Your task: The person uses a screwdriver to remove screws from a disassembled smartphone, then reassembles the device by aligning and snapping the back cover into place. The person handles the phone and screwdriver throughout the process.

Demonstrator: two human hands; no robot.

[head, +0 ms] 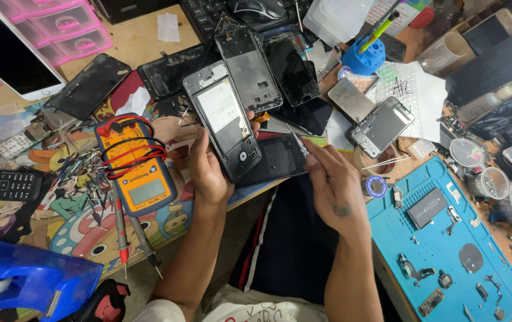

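My left hand (208, 173) grips an opened phone (223, 119), back cover off, with its white battery facing up and tilted away from me. My right hand (330, 179) pinches a thin metal tool (299, 143), likely tweezers, its tip close to the phone's lower right edge. A black phone back panel (280, 158) lies under and between both hands on the desk edge.
An orange multimeter (136, 164) with red and black leads lies left of my left hand. Several dismantled phones and screens (291, 68) crowd the desk behind. A blue repair mat (446, 250) with small parts sits right. A blue tape dispenser (23, 280) is at bottom left.
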